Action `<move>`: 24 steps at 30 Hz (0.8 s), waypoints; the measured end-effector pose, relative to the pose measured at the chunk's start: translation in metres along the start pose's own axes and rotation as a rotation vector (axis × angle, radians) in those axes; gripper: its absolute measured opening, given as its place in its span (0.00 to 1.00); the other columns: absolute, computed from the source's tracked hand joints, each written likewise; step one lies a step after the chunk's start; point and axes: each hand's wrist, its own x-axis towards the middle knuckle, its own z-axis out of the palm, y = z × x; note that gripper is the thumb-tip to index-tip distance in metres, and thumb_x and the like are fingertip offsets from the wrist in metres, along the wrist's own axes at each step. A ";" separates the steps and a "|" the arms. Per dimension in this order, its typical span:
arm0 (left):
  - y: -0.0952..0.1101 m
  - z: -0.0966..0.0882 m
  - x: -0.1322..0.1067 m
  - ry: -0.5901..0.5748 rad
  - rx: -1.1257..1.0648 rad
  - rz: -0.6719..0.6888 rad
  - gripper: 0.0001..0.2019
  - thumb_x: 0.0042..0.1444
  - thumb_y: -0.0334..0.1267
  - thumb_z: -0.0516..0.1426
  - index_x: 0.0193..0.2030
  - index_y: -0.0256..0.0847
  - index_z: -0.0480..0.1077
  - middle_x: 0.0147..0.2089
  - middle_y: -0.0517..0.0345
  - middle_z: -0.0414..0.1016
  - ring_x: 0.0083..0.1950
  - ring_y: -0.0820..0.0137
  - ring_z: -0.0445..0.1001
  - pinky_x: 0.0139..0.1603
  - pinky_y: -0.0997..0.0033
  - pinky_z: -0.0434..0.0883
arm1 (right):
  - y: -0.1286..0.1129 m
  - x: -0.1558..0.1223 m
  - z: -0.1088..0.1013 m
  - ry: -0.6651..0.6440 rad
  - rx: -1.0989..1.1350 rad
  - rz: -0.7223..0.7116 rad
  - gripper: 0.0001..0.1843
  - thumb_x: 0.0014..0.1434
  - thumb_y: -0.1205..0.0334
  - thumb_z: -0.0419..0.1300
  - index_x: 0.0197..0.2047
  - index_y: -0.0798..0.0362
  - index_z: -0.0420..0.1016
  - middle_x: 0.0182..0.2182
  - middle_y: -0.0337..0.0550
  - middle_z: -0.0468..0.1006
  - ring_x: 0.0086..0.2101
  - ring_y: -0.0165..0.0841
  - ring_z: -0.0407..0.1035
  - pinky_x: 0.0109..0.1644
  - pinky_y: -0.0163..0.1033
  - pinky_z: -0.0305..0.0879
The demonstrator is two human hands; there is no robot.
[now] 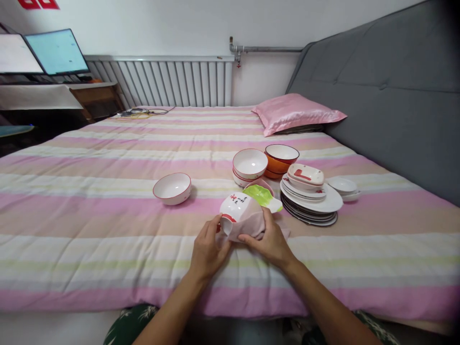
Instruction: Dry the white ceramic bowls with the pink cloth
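Note:
Between my two hands is a white bowl [235,205] with red and black characters on its outside and a red band at its rim. It is tilted on its side, its mouth toward me and to the left. My left hand [209,247] grips the rim at the left. A pale pink cloth [251,224] covers the bowl's right side, and my right hand [269,239] presses it against the bowl, fingers wrapped round. Just behind the bowl lies a green leaf-shaped dish [259,194], partly over a pink bowl [268,186].
A white red-rimmed bowl [172,188] stands alone at left. Behind my hands are stacked white bowls [249,163] and orange bowls [276,165]. To the right are stacked plates [332,202] topped by a rectangular dish [305,173], and small white dishes [343,185]. A pink pillow [298,112] lies farther back.

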 end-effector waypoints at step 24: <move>0.000 0.001 0.003 0.073 -0.002 -0.088 0.29 0.48 0.37 0.62 0.57 0.40 0.57 0.47 0.49 0.70 0.45 0.63 0.73 0.43 0.61 0.76 | 0.005 0.000 0.009 -0.030 -0.092 -0.020 0.47 0.44 0.50 0.66 0.63 0.52 0.48 0.51 0.54 0.71 0.50 0.47 0.68 0.48 0.49 0.66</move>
